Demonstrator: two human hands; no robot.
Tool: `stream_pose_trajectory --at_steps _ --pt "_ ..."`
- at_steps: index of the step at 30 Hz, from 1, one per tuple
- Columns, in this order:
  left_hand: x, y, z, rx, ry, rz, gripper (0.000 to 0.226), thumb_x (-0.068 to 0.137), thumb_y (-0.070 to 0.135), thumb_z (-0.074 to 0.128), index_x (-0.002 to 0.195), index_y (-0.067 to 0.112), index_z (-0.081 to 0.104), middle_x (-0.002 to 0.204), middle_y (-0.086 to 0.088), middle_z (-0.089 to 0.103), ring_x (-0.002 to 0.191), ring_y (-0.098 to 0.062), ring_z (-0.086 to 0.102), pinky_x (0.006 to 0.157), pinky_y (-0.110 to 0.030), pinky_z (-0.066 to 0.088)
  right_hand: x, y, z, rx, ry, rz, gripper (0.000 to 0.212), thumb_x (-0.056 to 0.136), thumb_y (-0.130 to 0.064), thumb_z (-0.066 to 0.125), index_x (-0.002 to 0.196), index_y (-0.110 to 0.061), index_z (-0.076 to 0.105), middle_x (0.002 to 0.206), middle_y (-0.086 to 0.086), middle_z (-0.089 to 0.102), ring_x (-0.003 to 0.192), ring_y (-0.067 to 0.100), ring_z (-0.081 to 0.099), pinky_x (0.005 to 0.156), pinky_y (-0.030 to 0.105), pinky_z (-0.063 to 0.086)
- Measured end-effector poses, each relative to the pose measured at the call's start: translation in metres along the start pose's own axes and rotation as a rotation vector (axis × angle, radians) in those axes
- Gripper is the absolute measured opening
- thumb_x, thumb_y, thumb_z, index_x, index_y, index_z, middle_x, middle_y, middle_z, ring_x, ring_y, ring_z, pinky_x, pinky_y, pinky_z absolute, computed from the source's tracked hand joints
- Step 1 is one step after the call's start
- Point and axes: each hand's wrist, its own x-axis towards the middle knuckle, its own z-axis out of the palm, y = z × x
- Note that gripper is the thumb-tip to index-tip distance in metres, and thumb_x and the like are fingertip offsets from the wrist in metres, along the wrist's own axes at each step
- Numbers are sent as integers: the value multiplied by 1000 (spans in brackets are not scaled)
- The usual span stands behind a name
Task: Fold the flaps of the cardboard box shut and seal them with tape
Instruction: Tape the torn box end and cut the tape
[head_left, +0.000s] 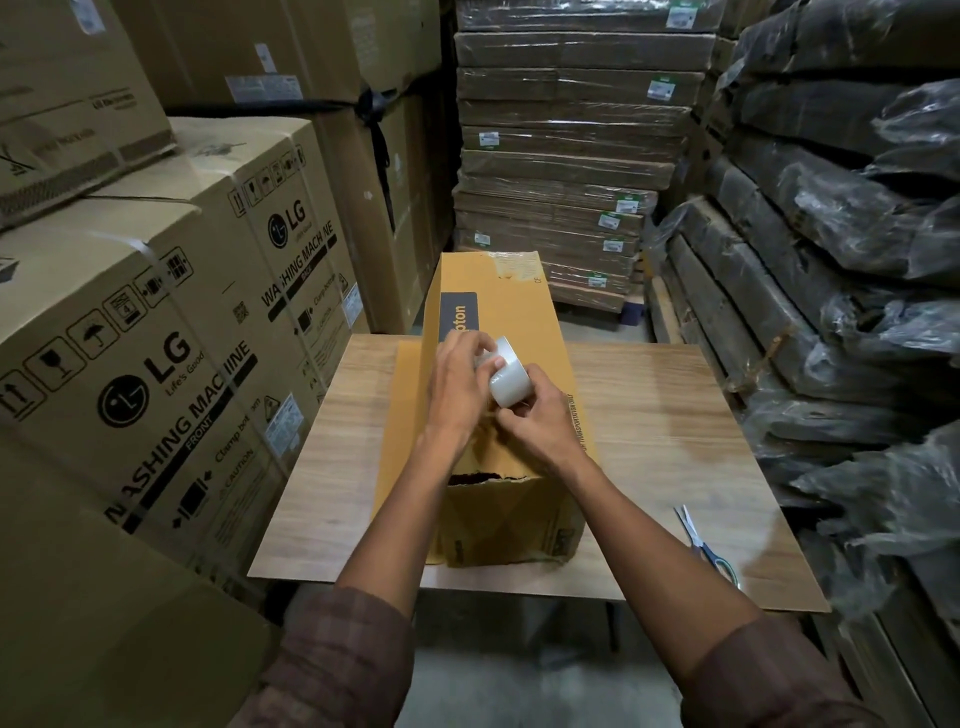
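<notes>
Our box (498, 364) lies lengthwise on the table (675, 441), its near end torn. Above it, both our hands hold the tape (506, 376): left (460, 387) grips the roll, right (537, 423) pinches at its lower edge. Scissors (704, 543) lie to the right.

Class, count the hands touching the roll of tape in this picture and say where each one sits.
2. The left hand grips the roll of tape from its left side; the right hand holds it from below, above the cardboard box.
</notes>
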Motion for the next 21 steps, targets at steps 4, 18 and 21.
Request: stream_pose_trajectory --at_steps 4,18,21 --pt "2 -1 -9 -27 -29 -1 20 89 18 70 99 24 54 95 2 58 93 -18 55 75 -35 47 -1 -4 0 29 2 -8 41 73 -4 74 108 -21 60 87 -3 65 73 6 59 65 29 53" --pt "-8 -15 -30 -362 -244 -295 41 82 47 78 106 22 54 113 5 64 105 -17 59 82 -40 50 -1 -3 -4 132 -21 14 47 74 11 75 115 -10 65 100 1 68 92 9 65 80 24 58" --pt "-13 -9 -26 -354 -221 -249 31 89 41 73 104 25 52 103 3 65 91 -18 61 67 -31 48 -1 -4 -5 145 -17 19 48 75 13 72 117 -9 65 104 3 69 96 11 65 83 24 57"
